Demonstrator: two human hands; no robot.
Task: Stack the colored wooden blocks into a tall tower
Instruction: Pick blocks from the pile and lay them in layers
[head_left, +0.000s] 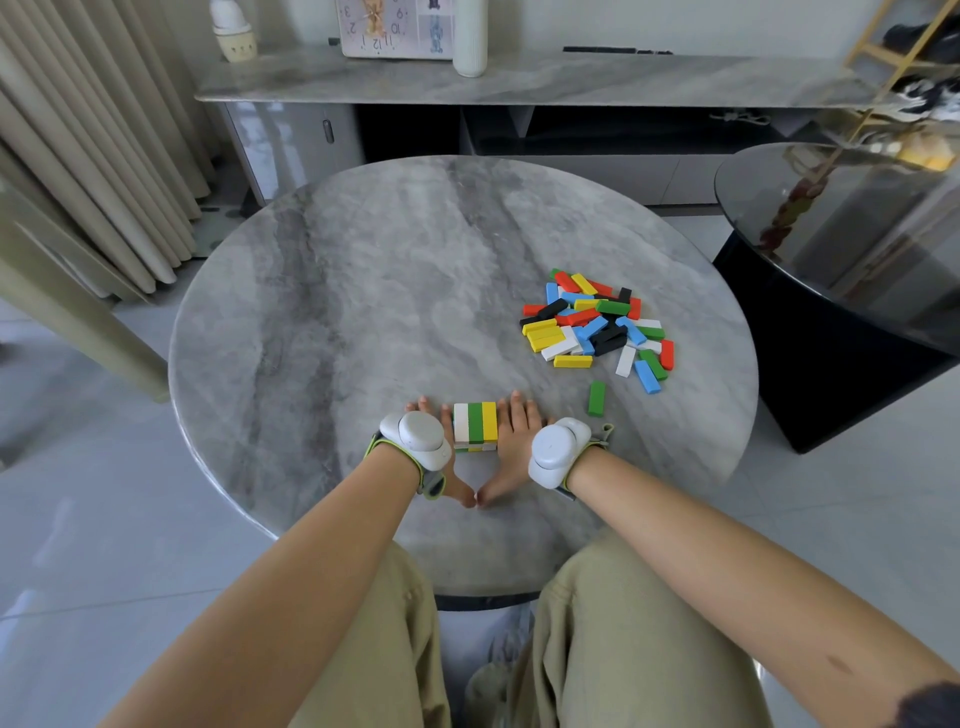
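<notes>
While its fingers lie straight and open, the left grip (454, 475) rests flat against the left side of the little tower (475, 423). The right grip (511, 436) does the same on the right side. Neither one holds anything, and the two thumbs touch at their tips, close to the person. The tower sits right between the two grips, near the front edge of the round table (363, 312). Three blocks make its top layer: one white, one green, one yellow, side by side. Another layer shows under them. One green block (596, 398) lies alone near the right grip. Farther back on the right is one loose pile of blocks (597, 325), too jumbled to count, in red, yellow, blue, green, white and black.
</notes>
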